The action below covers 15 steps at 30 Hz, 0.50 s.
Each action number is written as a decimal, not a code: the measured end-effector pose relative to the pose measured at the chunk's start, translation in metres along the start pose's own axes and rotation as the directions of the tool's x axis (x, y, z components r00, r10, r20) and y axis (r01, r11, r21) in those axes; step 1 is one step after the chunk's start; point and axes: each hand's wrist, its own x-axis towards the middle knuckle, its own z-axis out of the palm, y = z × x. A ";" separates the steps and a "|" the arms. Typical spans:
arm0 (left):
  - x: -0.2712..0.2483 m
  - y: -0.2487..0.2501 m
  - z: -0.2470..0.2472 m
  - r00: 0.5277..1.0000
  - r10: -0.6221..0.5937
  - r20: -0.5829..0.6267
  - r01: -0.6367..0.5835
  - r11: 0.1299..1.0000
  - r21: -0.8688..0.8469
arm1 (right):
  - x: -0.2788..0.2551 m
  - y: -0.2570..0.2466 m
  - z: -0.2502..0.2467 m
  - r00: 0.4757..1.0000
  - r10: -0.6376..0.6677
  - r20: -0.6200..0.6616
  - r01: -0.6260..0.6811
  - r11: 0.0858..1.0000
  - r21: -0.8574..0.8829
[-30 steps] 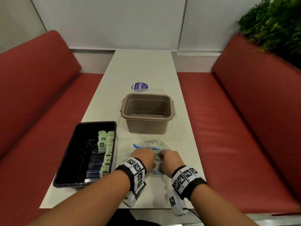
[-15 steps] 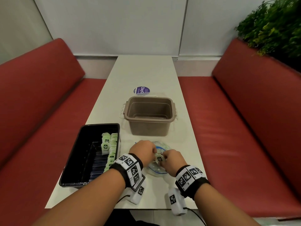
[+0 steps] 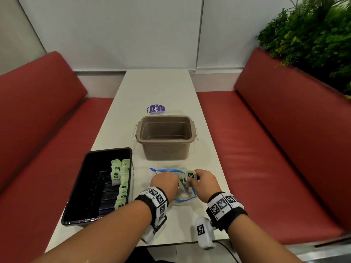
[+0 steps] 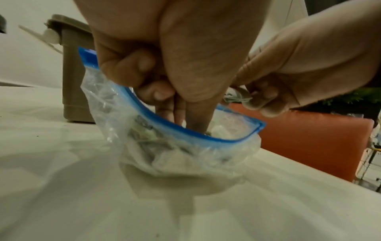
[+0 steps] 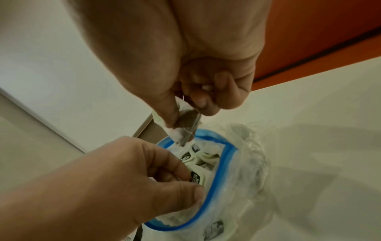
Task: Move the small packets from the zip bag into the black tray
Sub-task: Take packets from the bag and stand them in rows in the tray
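I am seeing my right hand pinching a small packet between thumb and curled fingers, just above the open mouth of the zip bag. My left hand is reaching its fingers down into the bag among the packets lying there; whether they are gripping one I cannot tell. The bag is sitting on the table near its near edge, just right of the black tray, which is lying at the table's near left corner. More packets are standing in a row along the tray's right wall. A brown tub is sitting beyond the bag, toward the table's middle.
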 end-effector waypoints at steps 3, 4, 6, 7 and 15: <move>-0.001 0.001 0.002 0.996 0.074 -0.056 -0.072 0.997 0.028 | -0.002 0.001 0.000 1.000 -0.005 -0.007 0.005 1.000 0.020; -0.001 0.001 0.002 0.992 0.112 -0.065 -0.109 0.993 0.042 | -0.002 0.001 0.000 1.000 -0.008 -0.007 0.008 1.000 0.024; -0.003 0.001 0.000 0.984 0.166 -0.062 -0.163 0.985 0.063 | -0.002 0.001 0.000 1.000 -0.017 -0.008 0.017 0.999 0.029; -0.003 0.001 -0.001 0.982 0.178 -0.060 -0.174 0.982 0.072 | -0.003 0.001 0.000 1.000 -0.020 -0.008 0.020 0.999 0.028; -0.003 0.001 -0.007 0.992 0.123 0.022 -0.125 0.985 0.120 | -0.005 0.003 0.001 0.999 -0.032 -0.007 0.032 0.999 0.019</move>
